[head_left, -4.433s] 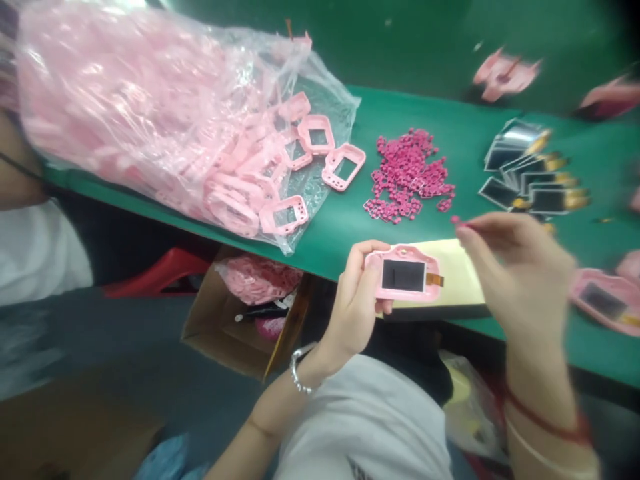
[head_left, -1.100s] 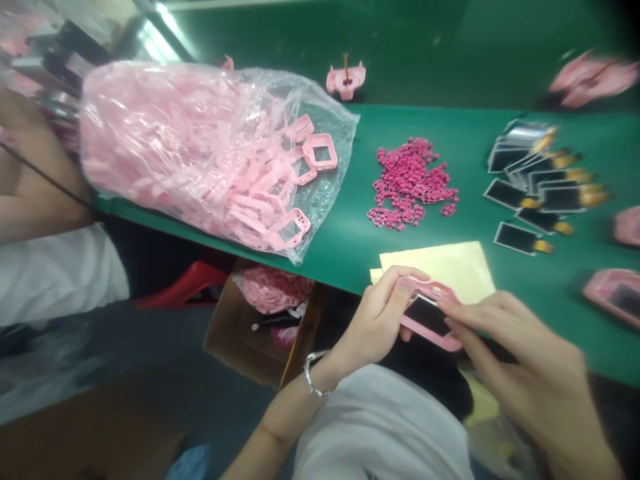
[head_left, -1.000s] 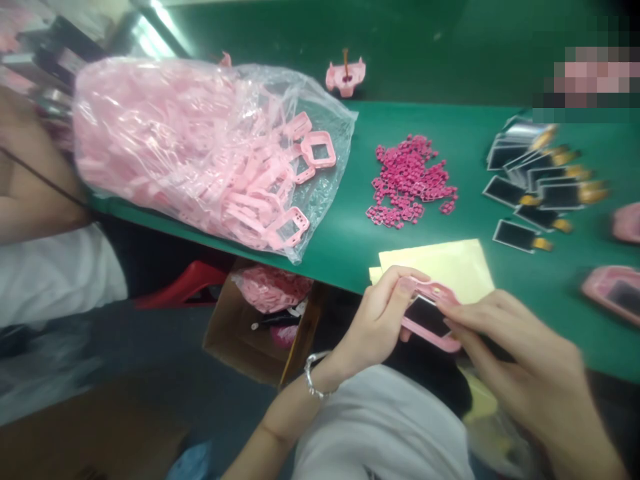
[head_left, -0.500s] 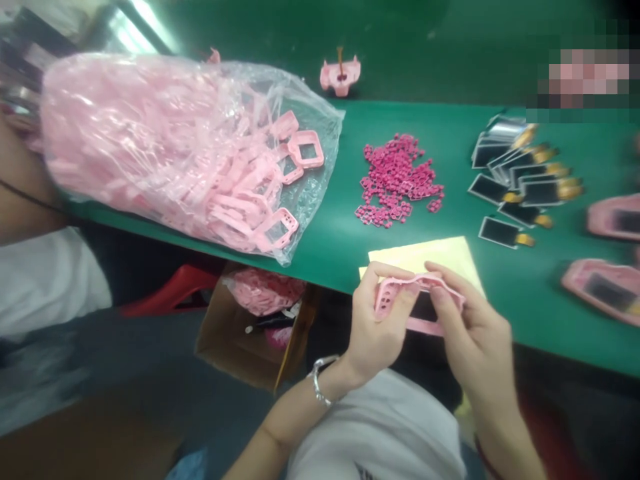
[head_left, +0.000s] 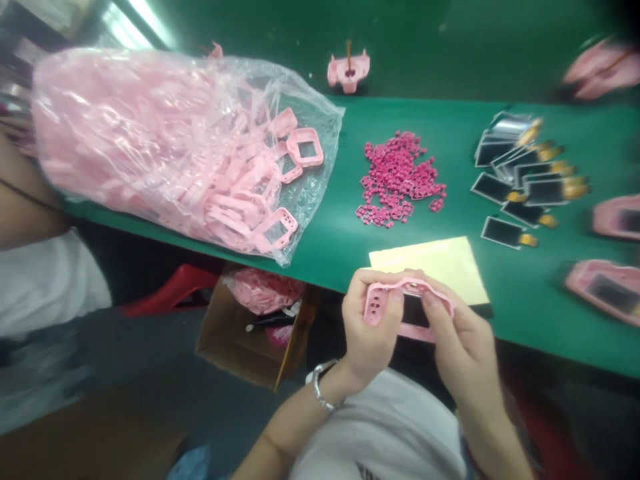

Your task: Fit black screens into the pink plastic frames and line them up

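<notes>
Between my two hands, just off the bench's near edge, is a pink plastic casing [head_left: 419, 333] with a dark rectangular screen [head_left: 414, 312] in its opening. My left hand [head_left: 373, 330] grips the end with the round holes, thumb pressed on the inside. At the other end my right hand [head_left: 457, 340] is closed on the casing, its thumb beside the screen. Fingers hide parts of both ends. Behind the hands lie yellow paper sheets [head_left: 433, 263]. A heap of small magenta button pieces [head_left: 400, 177] lies farther back on the bench.
A clear plastic bag [head_left: 165, 147] full of pink casings covers the bench's left. Loose screens [head_left: 503, 232] with yellow flex tails lie right, beside pink casings [head_left: 605, 287]. A cardboard box [head_left: 240, 353] stands below. Another person's arm [head_left: 25, 187] is at far left.
My hands and the pink casing have moved slightly left and down in the view, showing more of the yellow paper. Both hands keep their grip.
</notes>
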`<act>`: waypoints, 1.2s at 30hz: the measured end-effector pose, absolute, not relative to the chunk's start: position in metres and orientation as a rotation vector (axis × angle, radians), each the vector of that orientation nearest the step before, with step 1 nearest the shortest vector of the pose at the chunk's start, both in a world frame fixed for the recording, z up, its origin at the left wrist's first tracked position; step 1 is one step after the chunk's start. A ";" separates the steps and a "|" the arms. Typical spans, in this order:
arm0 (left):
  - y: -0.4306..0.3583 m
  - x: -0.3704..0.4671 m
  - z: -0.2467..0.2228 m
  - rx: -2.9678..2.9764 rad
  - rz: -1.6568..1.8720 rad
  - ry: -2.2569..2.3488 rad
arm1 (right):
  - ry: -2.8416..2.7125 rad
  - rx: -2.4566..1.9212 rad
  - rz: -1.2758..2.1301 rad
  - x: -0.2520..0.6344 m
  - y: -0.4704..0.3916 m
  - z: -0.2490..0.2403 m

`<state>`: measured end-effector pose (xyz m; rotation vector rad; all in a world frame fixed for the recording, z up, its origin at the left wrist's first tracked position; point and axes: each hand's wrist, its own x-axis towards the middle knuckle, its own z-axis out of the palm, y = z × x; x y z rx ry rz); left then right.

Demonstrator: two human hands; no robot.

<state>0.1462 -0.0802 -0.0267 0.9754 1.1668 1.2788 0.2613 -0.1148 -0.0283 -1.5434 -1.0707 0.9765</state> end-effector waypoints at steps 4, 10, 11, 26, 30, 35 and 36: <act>-0.081 0.149 -0.018 0.908 1.281 1.149 | -1.095 -1.568 0.941 0.260 -0.120 -0.029; -0.078 0.147 -0.010 0.935 1.284 1.190 | -1.032 -1.456 1.069 0.259 -0.120 -0.029; -0.077 0.147 -0.010 0.928 1.275 1.183 | -1.027 -1.452 1.080 0.258 -0.118 -0.028; -0.069 0.142 -0.014 0.827 1.187 1.230 | -1.175 -1.529 1.125 0.262 -0.099 -0.026; -0.067 0.132 -0.021 0.838 1.208 1.304 | -1.350 -1.645 1.043 0.308 -0.049 -0.029; -0.068 0.128 -0.025 0.815 1.266 1.267 | -1.505 -2.205 0.179 0.323 0.008 -0.053; -0.068 0.128 -0.025 0.819 1.282 1.270 | -1.550 -2.218 0.139 0.320 0.013 -0.057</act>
